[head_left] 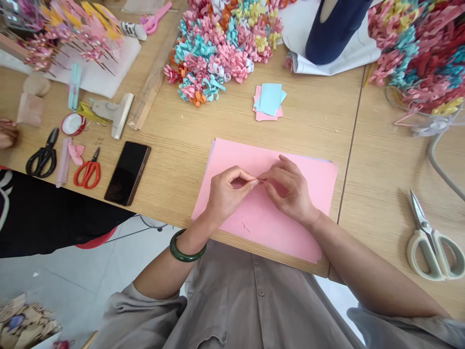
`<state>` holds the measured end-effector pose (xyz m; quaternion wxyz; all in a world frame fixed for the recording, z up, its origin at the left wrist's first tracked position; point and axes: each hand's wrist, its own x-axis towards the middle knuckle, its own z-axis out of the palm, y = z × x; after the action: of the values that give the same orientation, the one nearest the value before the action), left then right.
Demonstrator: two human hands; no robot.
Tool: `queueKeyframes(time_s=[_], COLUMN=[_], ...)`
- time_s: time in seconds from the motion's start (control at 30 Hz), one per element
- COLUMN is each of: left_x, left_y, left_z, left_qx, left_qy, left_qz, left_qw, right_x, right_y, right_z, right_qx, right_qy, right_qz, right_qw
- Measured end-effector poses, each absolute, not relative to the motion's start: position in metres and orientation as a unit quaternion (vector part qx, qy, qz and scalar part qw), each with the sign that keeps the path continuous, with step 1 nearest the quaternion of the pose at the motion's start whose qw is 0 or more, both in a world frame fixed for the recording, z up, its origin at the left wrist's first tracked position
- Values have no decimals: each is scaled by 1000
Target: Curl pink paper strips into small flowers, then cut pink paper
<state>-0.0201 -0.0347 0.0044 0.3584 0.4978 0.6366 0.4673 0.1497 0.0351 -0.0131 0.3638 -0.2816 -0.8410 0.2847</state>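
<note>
Both hands meet over a stack of pink paper sheets (283, 232) near the table's front edge. The thumb and forefinger of my left hand (230, 191) are pinched together. My right hand (288, 189) pinches at the same spot, its fingertips touching or almost touching the left ones. Whatever is between the fingertips is too small and too covered to name. Two thin dark slivers (246, 227) lie on the pink paper below the hands. Beyond the stack sits a small pile of blue and pink paper squares (271, 99).
White-handled scissors (428, 242) lie at right. Leftward are a phone (127, 173), red-handled scissors (88, 169), black scissors (45, 155) and a wooden strip (154, 72). Curled paper pieces (228, 43) and a dark blue container (334, 31) stand behind. Another person's hand (7, 133) shows far left.
</note>
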Motion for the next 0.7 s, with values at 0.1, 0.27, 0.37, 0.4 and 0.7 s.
queueKeyframes(time_s=[0.1, 0.27, 0.37, 0.4, 0.7], left_x=[-21, -24, -26, -26, -24], left_y=[-33, -32, -31, -30, -30], left_z=[3, 2, 3, 4, 14], left_qx=[506, 491, 461, 453, 480], left_qy=[639, 643, 641, 640, 613], left_qz=[459, 463, 478, 481, 475], left_qw=[352, 363, 383, 393, 408], right_x=[149, 149, 149, 149, 151], right_y=[35, 36, 37, 37, 38], right_z=[-14, -18, -20, -20, -18], right_qx=[-279, -284, -292, -294, -336], right_qy=[-846, -845, -841, -839, -797], right_qz=[282, 274, 278, 280, 317], right_qw=[356, 360, 361, 364, 389])
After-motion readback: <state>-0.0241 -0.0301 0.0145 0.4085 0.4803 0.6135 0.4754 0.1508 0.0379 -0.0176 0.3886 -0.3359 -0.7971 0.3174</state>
